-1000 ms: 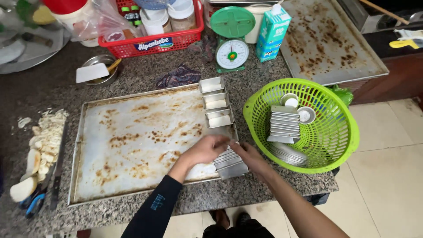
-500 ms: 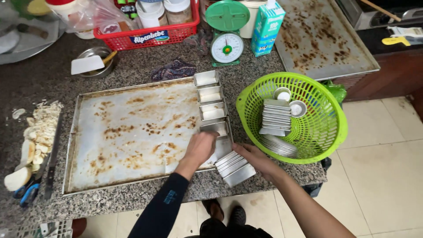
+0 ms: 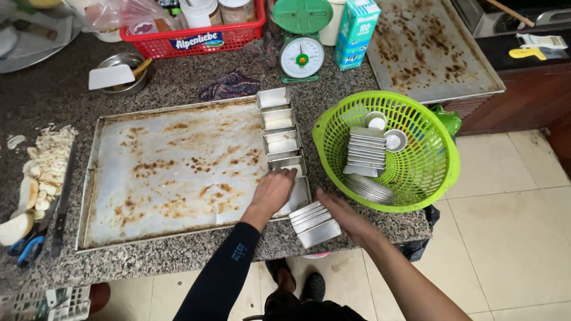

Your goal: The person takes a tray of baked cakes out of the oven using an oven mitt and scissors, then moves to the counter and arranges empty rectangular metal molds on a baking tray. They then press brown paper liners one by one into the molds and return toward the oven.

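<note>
Head view, looking down at a granite counter. Left hand [image 3: 275,190] flat, fingers half spread, pressing on a small rectangular metal tin [image 3: 292,189] at the right edge of the large baking tray [image 3: 154,172]. Tin shiny, silver-grey, with straight walls; partly hidden under the palm. Right hand [image 3: 339,214] curled around a stack of tins [image 3: 314,223], same kind, nested one inside other, tilted, held over the counter edge just beside the tray corner. Four more tins [image 3: 279,134] in one column along the tray's right side, above the left hand, open side up. Tray surface pale with brown burnt stains. Near right: green plastic basket [image 3: 434,148] with another pile of tins and two small round cups inside. Further up: green kitchen scale [image 3: 302,53], red basket [image 3: 196,38].
</note>
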